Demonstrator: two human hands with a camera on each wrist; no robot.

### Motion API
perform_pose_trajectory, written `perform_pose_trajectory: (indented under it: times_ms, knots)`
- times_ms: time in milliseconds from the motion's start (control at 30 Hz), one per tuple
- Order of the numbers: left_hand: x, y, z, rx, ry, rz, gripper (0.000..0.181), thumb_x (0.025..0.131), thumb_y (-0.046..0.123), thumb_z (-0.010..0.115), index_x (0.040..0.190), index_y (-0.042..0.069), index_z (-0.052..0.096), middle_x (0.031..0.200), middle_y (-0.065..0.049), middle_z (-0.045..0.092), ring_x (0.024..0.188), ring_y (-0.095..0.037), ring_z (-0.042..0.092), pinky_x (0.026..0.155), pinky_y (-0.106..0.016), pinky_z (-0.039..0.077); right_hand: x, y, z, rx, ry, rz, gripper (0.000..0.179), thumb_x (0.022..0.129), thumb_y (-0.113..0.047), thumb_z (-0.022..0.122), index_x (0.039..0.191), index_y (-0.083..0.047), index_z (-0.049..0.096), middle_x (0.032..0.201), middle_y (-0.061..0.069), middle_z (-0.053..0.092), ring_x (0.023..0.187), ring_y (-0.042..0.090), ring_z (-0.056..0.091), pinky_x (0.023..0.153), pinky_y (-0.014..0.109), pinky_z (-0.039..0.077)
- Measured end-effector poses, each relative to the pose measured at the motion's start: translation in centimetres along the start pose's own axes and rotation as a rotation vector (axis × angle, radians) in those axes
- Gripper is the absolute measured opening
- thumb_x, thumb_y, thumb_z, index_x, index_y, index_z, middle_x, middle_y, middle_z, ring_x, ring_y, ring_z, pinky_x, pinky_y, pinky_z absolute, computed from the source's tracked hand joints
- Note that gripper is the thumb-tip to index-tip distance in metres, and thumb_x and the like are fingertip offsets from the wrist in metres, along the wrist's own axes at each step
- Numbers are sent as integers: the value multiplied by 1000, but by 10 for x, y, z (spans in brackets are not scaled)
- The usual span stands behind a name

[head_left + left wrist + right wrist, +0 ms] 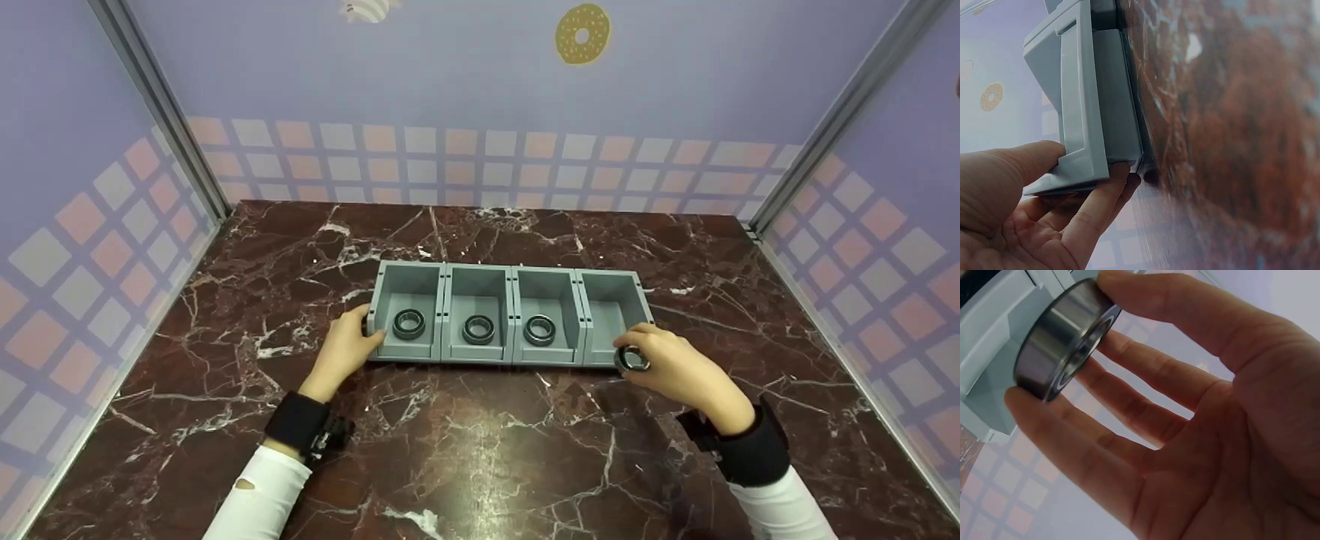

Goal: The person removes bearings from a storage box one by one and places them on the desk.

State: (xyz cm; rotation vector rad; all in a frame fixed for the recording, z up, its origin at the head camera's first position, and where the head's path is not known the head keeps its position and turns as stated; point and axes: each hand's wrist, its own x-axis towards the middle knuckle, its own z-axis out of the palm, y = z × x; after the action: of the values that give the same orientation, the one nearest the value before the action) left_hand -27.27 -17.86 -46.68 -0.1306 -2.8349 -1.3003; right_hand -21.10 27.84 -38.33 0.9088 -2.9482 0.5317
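Four joined compartments would be one grey bin row (pixel 480 356) on the marble table, its open fronts facing me. My left hand (pixel 346 346) grips the left end wall of the row, thumb inside and fingers around the outside, as the left wrist view also shows. A ball bearing (pixel 1061 337) is pinched between thumb and fingertips of my right hand (pixel 675 369), just in front of the rightmost compartment (pixel 604 311). Black-ringed bearings lie flat in the others: a left bearing (pixel 409 324), a second bearing (pixel 478 329) and a third bearing (pixel 539 330).
The dark red marble table (pixel 480 450) reaches to a back wall (pixel 480 90) with printed squares and a doughnut picture. Side walls with metal corner posts (pixel 817 112) enclose the left and right. Black straps (pixel 298 426) circle both wrists.
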Motion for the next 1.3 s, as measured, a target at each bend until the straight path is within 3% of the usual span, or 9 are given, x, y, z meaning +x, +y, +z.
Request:
perform_pose_trajectory:
  times_ms: [400,633,767,900,1100,1300]
  knots:
    - [1,0,0,6,-4,-12,51,99,0,64,144,-17,47,126,-36,63,79,-35,67,68,-37,44,-16,-8,11,-22,-44,25,35,84,4,80,117,4,70,110,16,64,93,32,67,75,44,54]
    - [1,0,0,5,-1,4,48,98,-3,64,142,-17,49,127,-35,63,105,-44,68,81,-46,55,-22,-11,18,-6,-73,32,35,83,4,81,116,3,70,111,13,64,99,36,66,83,48,54]
    - [1,-1,0,5,10,5,47,98,-3,64,141,-17,50,125,-35,64,104,-44,69,81,-47,55,-26,-12,23,9,-98,33,34,84,3,81,116,1,70,109,11,63,89,25,63,75,40,51]
    - [0,-1,0,1,21,9,47,97,-3,65,140,-17,51,124,-35,64,105,-44,68,84,-49,56,-29,-12,30,15,-89,2,33,82,3,83,112,-1,71,103,6,61,77,12,49,66,33,43]
    - [-1,-1,0,-8,6,5,47,98,-2,64,140,-17,51,122,-34,66,95,-41,70,77,-44,54,-34,-12,40,27,-77,-27,32,79,3,84,107,-2,71,102,6,62,79,15,54,69,37,49]
    - [-1,0,-1,-11,2,9,46,99,-2,64,140,-16,51,123,-34,65,98,-42,69,80,-46,55,-38,-12,46,43,-108,-23,32,79,4,83,107,-1,70,103,7,62,78,15,55,67,35,48]
